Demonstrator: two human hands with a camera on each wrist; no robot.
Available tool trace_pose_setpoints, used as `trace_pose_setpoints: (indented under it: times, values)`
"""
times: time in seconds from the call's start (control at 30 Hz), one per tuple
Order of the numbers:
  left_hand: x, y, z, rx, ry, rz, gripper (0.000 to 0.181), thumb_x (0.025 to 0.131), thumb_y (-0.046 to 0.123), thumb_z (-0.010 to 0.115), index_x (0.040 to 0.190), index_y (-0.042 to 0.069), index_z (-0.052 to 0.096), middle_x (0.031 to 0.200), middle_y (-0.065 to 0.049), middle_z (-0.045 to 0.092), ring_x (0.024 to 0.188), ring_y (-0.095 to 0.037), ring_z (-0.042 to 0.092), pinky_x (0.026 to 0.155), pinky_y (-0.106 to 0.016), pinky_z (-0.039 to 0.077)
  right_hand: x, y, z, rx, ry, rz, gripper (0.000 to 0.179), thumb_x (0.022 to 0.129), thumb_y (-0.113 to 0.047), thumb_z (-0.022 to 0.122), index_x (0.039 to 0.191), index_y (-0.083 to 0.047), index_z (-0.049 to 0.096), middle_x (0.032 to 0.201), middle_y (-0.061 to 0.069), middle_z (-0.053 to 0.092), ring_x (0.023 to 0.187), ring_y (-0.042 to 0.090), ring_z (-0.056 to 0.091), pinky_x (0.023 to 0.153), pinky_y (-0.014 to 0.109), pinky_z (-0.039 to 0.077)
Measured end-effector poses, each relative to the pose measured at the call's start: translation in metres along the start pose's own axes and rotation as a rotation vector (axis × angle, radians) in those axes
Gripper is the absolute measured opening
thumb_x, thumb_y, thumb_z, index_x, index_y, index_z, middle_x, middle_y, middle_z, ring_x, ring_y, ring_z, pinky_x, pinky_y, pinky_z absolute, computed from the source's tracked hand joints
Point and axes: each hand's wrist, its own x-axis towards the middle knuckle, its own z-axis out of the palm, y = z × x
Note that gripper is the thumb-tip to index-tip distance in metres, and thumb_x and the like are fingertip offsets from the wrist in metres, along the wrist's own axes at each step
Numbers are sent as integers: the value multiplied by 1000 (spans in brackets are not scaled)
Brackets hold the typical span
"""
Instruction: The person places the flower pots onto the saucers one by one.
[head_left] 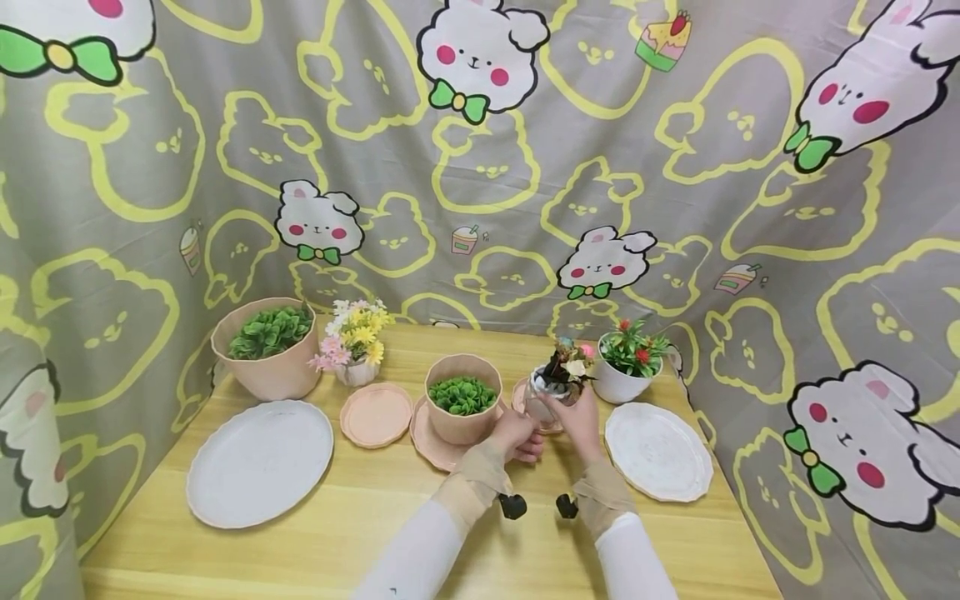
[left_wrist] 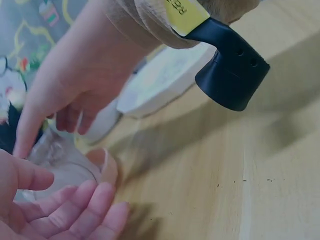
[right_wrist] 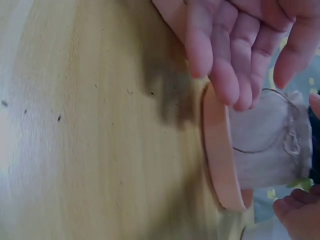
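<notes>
A small cloth-wrapped flower pot (right_wrist: 265, 145) with a cord around it and dark-leaved flowers (head_left: 570, 367) stands on a pink saucer (right_wrist: 220, 155). My right hand (head_left: 580, 418) grips this pot near its top from the right. In the right wrist view, its fingers (right_wrist: 300, 210) and thumb lie on either side of the pot's top. My left hand (head_left: 517, 435) is beside the pot's left side, palm toward it, fingers relaxed and slightly bent. Left of that hand, a pink pot of green leaves (head_left: 462, 398) stands on a larger pink saucer (head_left: 431, 446).
At the right are a white pot with red flowers (head_left: 628, 367) and a white plate (head_left: 660, 454). Leftward lie a small pink saucer (head_left: 377, 415), a large white plate (head_left: 258, 467), a pink-and-yellow flower pot (head_left: 356, 350) and a big leafy pot (head_left: 266, 358). Patterned curtain (head_left: 487, 183) encloses the table.
</notes>
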Motion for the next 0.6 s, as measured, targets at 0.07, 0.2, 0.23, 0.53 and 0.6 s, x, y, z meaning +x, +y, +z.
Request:
trace_pose_setpoints:
  times: [0.07, 0.2, 0.23, 0.53, 0.6]
  values:
    - [-4, 1, -3, 25, -36, 22, 29, 94, 9, 51, 116, -6, 59, 77, -7, 64, 59, -14, 61, 65, -38, 62, -3, -2, -6, -17, -7, 30, 87, 80, -32, 79, 142, 7, 33, 144, 31, 42, 136, 43, 39, 117, 53, 32]
    - [-17, 3, -10, 65, -88, 71, 29, 91, 9, 52, 116, -5, 58, 85, -10, 66, 62, -14, 61, 64, -36, 61, -12, -3, -20, -41, -25, 63, 92, 83, -37, 76, 147, 7, 27, 148, 33, 37, 138, 45, 36, 117, 54, 31]
    - [-21, 4, -11, 78, -95, 84, 29, 91, 10, 52, 115, -4, 59, 87, -11, 66, 65, -15, 62, 64, -36, 60, -14, -3, -23, -41, -26, 68, 92, 84, -38, 75, 148, 8, 26, 148, 33, 36, 138, 45, 36, 117, 54, 33]
    - [-48, 9, -30, 167, -128, 212, 23, 96, 19, 56, 107, 1, 64, 95, -14, 68, 83, -25, 71, 80, -51, 59, -36, 8, -64, 26, 116, 24, 58, 93, -22, 66, 137, 8, 43, 135, 30, 48, 123, 43, 49, 103, 43, 49]
    - [-53, 10, -34, 184, -130, 238, 22, 96, 18, 56, 106, 1, 65, 96, -16, 69, 83, -26, 72, 81, -52, 59, -40, 10, -75, 12, 178, 14, 51, 94, -21, 63, 133, 8, 48, 129, 29, 53, 118, 41, 53, 95, 23, 51]
